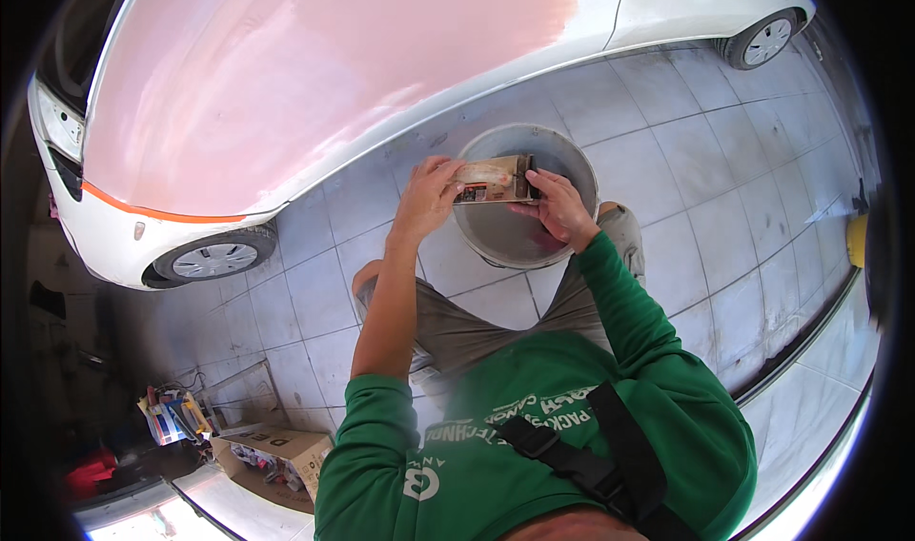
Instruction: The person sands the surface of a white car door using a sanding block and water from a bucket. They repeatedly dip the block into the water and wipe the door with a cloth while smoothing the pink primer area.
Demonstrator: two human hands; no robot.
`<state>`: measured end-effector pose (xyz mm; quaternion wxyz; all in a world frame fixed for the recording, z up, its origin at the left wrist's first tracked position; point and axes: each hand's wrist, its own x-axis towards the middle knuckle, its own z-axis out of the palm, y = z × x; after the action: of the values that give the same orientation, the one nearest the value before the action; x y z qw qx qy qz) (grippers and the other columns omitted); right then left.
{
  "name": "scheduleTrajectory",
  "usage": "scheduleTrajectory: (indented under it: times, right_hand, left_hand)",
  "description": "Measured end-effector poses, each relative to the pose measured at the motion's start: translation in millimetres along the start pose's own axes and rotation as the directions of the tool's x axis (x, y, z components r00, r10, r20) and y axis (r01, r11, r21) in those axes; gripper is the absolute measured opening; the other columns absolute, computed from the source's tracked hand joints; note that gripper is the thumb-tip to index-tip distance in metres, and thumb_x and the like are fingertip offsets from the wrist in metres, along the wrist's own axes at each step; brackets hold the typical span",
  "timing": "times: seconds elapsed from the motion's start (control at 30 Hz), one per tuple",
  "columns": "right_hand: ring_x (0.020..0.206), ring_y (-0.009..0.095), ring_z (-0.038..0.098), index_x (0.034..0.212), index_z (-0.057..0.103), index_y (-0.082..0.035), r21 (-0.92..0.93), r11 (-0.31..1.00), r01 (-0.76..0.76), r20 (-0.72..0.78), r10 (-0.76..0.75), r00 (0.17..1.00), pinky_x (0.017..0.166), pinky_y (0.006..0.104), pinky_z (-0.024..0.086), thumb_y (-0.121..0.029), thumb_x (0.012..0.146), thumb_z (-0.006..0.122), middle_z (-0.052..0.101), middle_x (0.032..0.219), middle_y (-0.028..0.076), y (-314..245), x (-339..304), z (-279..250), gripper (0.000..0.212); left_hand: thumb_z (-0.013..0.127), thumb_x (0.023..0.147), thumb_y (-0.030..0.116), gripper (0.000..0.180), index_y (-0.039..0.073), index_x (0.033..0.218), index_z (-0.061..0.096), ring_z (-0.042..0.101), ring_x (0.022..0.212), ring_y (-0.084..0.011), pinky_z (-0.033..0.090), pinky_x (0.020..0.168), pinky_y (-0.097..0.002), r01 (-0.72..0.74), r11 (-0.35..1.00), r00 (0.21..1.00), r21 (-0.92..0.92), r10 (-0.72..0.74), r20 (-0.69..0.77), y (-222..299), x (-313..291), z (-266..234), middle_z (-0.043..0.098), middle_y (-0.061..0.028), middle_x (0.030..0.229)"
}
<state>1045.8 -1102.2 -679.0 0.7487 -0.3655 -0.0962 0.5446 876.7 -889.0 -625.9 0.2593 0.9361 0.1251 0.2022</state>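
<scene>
Both hands are gripping a flat rectangular tan sanding block (494, 180) over the round grey plastic bucket (572, 160): the left hand (426, 198) is closing on 1 end, the right hand (558, 207) on the other. This looks like rinsing or wetting the block; the next move probably calls for carrying it to the white car's pink-primed hood (315, 64).

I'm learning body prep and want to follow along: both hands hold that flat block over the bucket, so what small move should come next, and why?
Probably dip the block down into the bucket. The left hand and right hand hold it level just above the rim, and the pink-primed hood sits beside it, likely awaiting sanding.
</scene>
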Motion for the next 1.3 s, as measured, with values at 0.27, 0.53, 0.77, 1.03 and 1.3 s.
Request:
scheduleTrajectory:
  times: [0.27,0.53,0.77,1.03,1.3]
  right_hand:
    - [0.115,0.018,0.070,0.137,0.064,-0.004,-0.013,1.000,0.028,0.014,-0.028,1.000,0.104,0.0393,0.057,-0.024,0.114,0.052,0.071,0.127,0.007,14,-2,21,0.032]
    - [0.110,0.014,0.069,0.138,0.064,-0.004,0.100,0.993,-0.060,-0.059,0.066,0.996,0.103,0.0362,0.055,-0.019,0.111,0.047,0.071,0.124,0.006,18,-21,24,0.035]
    - [0.110,0.012,0.067,0.141,0.061,-0.005,0.132,0.991,-0.003,0.005,0.002,1.000,0.103,0.0342,0.053,-0.013,0.109,0.045,0.069,0.120,0.003,38,-27,23,0.037]
    - [0.116,0.011,0.065,0.143,0.059,-0.006,0.117,0.993,0.008,-0.021,-0.006,1.000,0.107,0.0330,0.051,-0.010,0.109,0.044,0.067,0.129,0.003,66,-27,28,0.038]
    - [0.120,0.015,0.065,0.144,0.058,-0.003,0.136,0.991,-0.006,0.036,0.001,0.999,0.110,0.0381,0.052,-0.009,0.109,0.043,0.066,0.134,0.006,44,-19,3,0.038]
  left_hand:
    - [0.076,0.096,0.023,0.021,0.007,0.107,0.070,0.070,0.081,-0.0331,0.056,0.071,-0.0446,0.149,0.986,0.977,-0.070,-0.158,-0.145,82,2,32,0.068,-0.0109,0.100]
    - [0.071,0.099,0.029,0.022,0.007,0.100,0.068,0.070,0.082,-0.0363,0.056,0.069,-0.0477,0.094,0.984,0.995,0.153,-0.087,-0.056,87,5,30,0.067,-0.0110,0.095]
    - [0.066,0.102,0.027,0.023,0.006,0.096,0.067,0.071,0.083,-0.0374,0.056,0.069,-0.0483,0.137,0.948,0.990,0.286,-0.129,-0.048,101,-4,40,0.069,-0.0141,0.093]
    - [0.066,0.101,0.030,0.023,0.008,0.097,0.070,0.072,0.074,-0.0394,0.056,0.068,-0.0507,0.374,0.866,0.920,0.331,-0.391,-0.017,103,-12,49,0.072,-0.0145,0.088]
    - [0.083,0.087,0.027,0.026,0.015,0.109,0.080,0.068,0.105,-0.0294,0.056,0.087,-0.0451,-0.023,0.981,0.997,0.193,0.008,0.077,88,9,8,0.070,-0.0023,0.109]
